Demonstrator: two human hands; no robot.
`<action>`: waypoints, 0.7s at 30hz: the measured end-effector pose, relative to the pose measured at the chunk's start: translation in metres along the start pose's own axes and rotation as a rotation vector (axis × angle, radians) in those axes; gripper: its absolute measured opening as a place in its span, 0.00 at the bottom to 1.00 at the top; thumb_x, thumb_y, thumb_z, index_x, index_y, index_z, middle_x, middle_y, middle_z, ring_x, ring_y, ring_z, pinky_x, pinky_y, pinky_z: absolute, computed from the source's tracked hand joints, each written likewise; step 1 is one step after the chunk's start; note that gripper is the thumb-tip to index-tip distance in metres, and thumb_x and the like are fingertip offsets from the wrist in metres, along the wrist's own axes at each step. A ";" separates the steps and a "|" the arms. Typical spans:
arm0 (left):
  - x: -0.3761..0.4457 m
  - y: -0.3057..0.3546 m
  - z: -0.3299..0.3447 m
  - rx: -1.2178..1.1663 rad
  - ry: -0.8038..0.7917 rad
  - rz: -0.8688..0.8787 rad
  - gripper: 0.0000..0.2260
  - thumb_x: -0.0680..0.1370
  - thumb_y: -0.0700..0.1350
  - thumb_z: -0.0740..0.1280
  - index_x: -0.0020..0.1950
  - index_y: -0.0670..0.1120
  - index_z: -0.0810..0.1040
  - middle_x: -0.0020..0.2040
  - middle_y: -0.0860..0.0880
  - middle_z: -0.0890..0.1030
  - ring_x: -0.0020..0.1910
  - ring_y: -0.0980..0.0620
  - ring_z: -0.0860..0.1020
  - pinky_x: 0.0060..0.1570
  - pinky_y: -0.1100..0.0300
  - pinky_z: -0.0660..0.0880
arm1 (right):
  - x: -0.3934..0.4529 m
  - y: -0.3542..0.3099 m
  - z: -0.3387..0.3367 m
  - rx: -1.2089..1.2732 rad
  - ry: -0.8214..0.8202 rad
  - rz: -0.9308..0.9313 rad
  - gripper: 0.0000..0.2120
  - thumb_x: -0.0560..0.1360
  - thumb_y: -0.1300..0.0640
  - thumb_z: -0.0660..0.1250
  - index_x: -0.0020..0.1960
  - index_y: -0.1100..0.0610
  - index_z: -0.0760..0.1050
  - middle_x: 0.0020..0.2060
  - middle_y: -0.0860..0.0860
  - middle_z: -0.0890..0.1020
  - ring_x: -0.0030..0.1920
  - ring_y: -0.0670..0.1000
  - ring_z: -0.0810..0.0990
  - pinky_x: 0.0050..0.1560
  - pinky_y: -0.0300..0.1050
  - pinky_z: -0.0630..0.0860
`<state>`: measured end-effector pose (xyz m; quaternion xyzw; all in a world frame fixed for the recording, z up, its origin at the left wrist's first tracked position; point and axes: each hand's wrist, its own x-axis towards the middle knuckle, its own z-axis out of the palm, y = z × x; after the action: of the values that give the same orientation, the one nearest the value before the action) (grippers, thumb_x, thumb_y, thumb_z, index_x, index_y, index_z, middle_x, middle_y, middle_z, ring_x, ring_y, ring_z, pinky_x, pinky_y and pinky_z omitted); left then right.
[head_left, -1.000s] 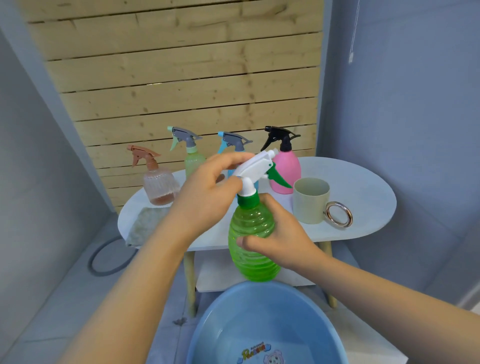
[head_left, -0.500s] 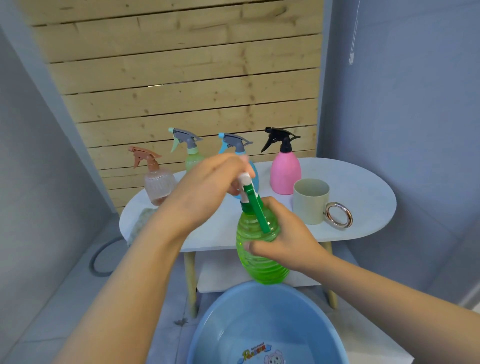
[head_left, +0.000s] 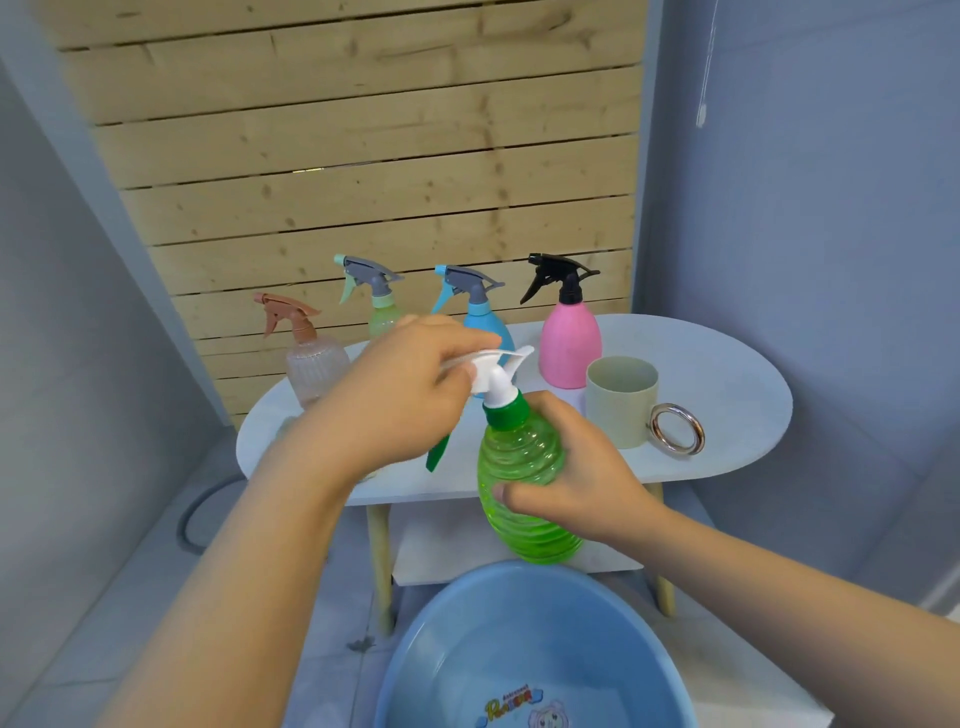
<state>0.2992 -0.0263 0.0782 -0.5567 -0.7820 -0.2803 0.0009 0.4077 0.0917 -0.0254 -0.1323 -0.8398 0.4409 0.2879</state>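
Green spray bottle (head_left: 524, 483): held in the air in front of the table (head_left: 727, 374), above the far rim of the blue basin (head_left: 467, 649), tipped slightly left at the top. Clasped round the ribbed belly by the right hand (head_left: 576, 467), with fingers curled about it. White spray head (head_left: 493, 366) grasped from above by the left hand (head_left: 400, 405), with thumb and fingers closed on it. Green trigger (head_left: 438, 452) poking out below that hand. Green collar (head_left: 506, 413) apparently on the neck yet.

Step judged: twisting the head off, with the belly braced against the turn. Next, probably: more turns at the collar, then a straight lift to draw out any tube inside. Calls for a firm counter-hold from the right hand and for keeping the bottle over the basin.

Hard to read: no telling how far unscrewed. No tube or water level made out through the ribbed green plastic. Nozzle end covered by the left fingers. Pale green bottle (head_left: 382, 319) and blue bottle (head_left: 485, 325) partly masked by the same hand. Basin cut off at the bottom edge.
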 end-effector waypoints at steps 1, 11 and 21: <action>0.000 0.003 0.001 0.108 0.024 0.039 0.20 0.75 0.33 0.59 0.58 0.52 0.79 0.55 0.54 0.78 0.58 0.53 0.71 0.57 0.61 0.61 | 0.000 0.000 0.000 0.003 -0.003 -0.002 0.24 0.58 0.51 0.72 0.53 0.44 0.69 0.46 0.43 0.77 0.45 0.41 0.75 0.45 0.33 0.71; 0.002 0.015 0.027 -0.196 0.276 -0.114 0.07 0.71 0.48 0.68 0.39 0.62 0.78 0.51 0.56 0.63 0.59 0.53 0.63 0.63 0.60 0.64 | 0.000 -0.003 0.002 0.026 0.051 -0.011 0.24 0.58 0.52 0.72 0.53 0.47 0.70 0.48 0.46 0.78 0.48 0.44 0.77 0.47 0.37 0.73; 0.006 0.016 0.032 -0.487 0.266 -0.181 0.31 0.64 0.43 0.64 0.68 0.54 0.70 0.64 0.53 0.70 0.61 0.59 0.73 0.58 0.61 0.74 | 0.000 0.001 0.000 -0.011 0.041 -0.002 0.26 0.58 0.50 0.71 0.55 0.48 0.70 0.49 0.45 0.77 0.49 0.44 0.76 0.48 0.36 0.72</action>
<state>0.3211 -0.0034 0.0601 -0.4270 -0.7311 -0.5292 -0.0552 0.4075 0.0924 -0.0262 -0.1420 -0.8362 0.4331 0.3050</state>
